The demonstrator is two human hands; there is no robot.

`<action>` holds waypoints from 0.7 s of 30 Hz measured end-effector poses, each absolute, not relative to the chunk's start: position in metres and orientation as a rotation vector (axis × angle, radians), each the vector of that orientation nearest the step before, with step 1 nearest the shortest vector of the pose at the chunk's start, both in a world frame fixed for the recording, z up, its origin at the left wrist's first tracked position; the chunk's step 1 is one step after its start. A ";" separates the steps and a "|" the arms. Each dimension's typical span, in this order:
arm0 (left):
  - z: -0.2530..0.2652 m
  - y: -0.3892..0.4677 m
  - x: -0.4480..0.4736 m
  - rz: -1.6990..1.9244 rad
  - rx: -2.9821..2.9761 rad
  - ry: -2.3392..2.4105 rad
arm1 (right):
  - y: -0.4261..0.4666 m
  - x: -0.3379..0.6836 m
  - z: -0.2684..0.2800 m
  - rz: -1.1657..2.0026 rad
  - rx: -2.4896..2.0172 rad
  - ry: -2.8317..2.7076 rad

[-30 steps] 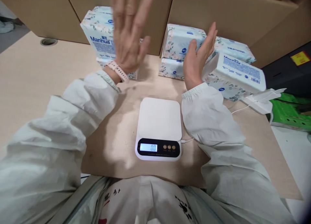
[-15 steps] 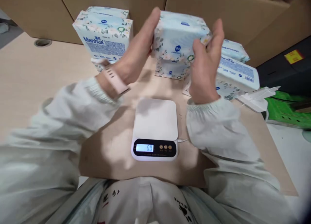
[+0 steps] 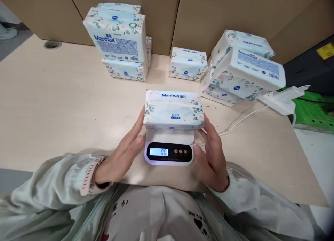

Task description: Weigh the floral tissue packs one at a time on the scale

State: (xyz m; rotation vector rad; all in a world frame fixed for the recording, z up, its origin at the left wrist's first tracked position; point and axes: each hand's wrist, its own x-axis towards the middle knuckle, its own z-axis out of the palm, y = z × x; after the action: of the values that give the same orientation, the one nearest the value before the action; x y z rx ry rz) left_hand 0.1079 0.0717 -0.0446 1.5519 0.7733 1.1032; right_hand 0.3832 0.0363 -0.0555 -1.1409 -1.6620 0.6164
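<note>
I have my left hand [image 3: 122, 157] and right hand [image 3: 213, 159] gripping the Manhua tissue pack [image 3: 173, 110] between them, over the digital scale [image 3: 169, 136]; its display [image 3: 158, 152] reads 0.0, so weight seemingly isn't registered yet.

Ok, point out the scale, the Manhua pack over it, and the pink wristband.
Scale [image 3: 171, 151]: head view, on its black front panel.
Manhua pack [image 3: 173, 109]: head view, wrapper above the printed 400.
Pink wristband [image 3: 89, 177]: head view, outer face.
</note>
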 end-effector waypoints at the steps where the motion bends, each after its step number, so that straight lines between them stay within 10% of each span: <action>1: -0.047 0.072 0.105 1.090 1.571 0.808 | 0.040 0.385 -0.060 0.539 -1.113 -1.645; 21: -0.057 0.101 0.091 1.259 1.445 0.835 | 0.063 0.401 -0.066 0.181 -1.264 -1.330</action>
State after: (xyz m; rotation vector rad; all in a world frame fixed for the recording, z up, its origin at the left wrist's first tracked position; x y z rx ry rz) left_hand 0.0915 0.1009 -0.0568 1.4455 0.8346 1.2592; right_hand 0.4007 0.0631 -0.0662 -1.2639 -1.3296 0.1810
